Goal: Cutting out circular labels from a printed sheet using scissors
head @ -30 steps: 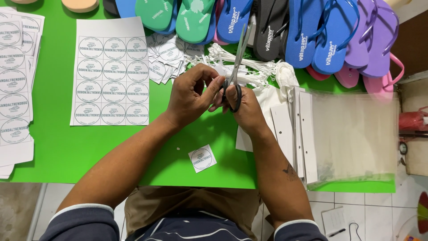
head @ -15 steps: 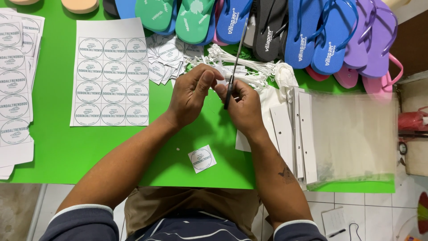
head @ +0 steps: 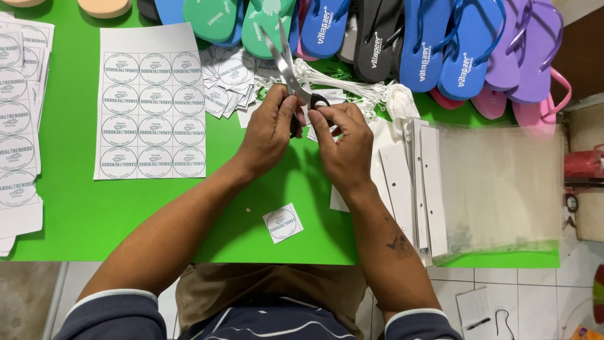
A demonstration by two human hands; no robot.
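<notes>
My left hand (head: 272,128) and my right hand (head: 345,148) meet over the green table (head: 75,220), both closed around the black handles of a pair of scissors (head: 286,63). The steel blades are apart and point away from me, tilted a little left, over a pile of cut round-label squares (head: 228,83). One cut square label (head: 282,223) lies alone on the table close to my body, between my forearms. Whether a scrap of paper sits between my fingers is hidden.
A white sheet of round labels (head: 151,101) lies to the left, with more label sheets (head: 17,119) at the left edge. Coloured flip-flops (head: 440,44) line the far edge. White looped strings (head: 343,79), white card strips (head: 418,182) and clear plastic bags (head: 503,189) lie to the right.
The scissors have swung from leaning right to pointing away and left, and their blades have come apart. Both hands have stayed together at the same spot.
</notes>
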